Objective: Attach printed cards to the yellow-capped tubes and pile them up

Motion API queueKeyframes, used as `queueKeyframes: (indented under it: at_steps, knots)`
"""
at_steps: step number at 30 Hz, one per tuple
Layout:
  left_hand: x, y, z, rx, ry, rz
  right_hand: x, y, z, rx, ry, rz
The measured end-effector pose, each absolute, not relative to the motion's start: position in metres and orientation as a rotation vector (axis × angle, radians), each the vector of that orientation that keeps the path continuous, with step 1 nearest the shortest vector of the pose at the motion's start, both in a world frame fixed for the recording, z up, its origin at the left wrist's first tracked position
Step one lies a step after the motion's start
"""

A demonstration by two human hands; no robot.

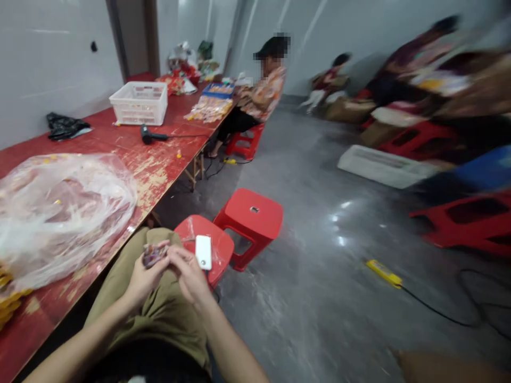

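Observation:
Both my hands rest over my lap, above olive trousers. My left hand [144, 276] is curled round a small purplish wrapped item [153, 254]. My right hand [187, 272] is closed beside it, fingertips pinching at the same item. Just past my right hand, a white phone-like device [203, 251] lies on a round red stool [217, 246].
A worn red table [159, 159] runs along the left, bearing a big clear plastic bag [59, 207], a white crate [139, 102] and a black hair dryer [148, 135]. A red square stool [250, 215] stands ahead. Other people sit further back. A yellow power strip [384, 273] lies on the floor.

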State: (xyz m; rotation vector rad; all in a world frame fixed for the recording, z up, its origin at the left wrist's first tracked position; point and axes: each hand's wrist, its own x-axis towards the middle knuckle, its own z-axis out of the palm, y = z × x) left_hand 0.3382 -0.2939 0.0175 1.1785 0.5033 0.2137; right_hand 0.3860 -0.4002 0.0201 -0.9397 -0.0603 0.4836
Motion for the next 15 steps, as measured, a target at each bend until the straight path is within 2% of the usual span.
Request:
queueKeyframes:
  at_steps: [6, 10, 15]
  knots:
    - [0.337, -0.272, 0.017, 1.071, 0.434, 0.237, 0.42, -0.384, 0.006, -1.023, 0.013, 0.342]
    - [0.334, -0.245, 0.018, 0.991, 0.472, 0.384, 0.433, -0.374, 0.001, -1.311, -0.209, 0.173]
    - [0.333, -0.236, 0.028, 0.871, 0.572, 0.344, 0.429, -0.364, 0.016, -1.458, -0.399, 0.115]
